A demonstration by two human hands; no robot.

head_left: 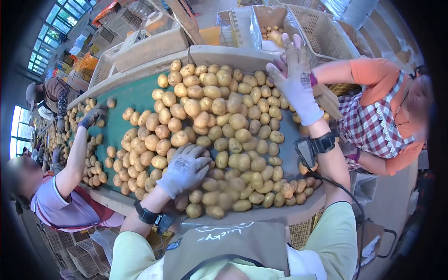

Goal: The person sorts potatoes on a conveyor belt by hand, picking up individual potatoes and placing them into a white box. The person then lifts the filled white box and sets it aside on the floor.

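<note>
A thick bed of yellow potatoes (pixel 224 126) covers the green sorting belt (pixel 135 95) in front of me. My left hand (pixel 185 169), in a grey work glove, rests on potatoes at the near edge of the pile with its fingers curled over one. My right hand (pixel 295 79), also gloved, is raised at the far right edge of the belt with its fingers spread and nothing visible in it, just in front of a lined box (pixel 268 25) holding a few potatoes.
A person in an orange shirt and checked apron (pixel 378 116) stands at the right of the belt. At the left another person reaches a dark-gloved hand (pixel 91 116) onto the potatoes. Plastic crates (pixel 322 32) stand behind the belt.
</note>
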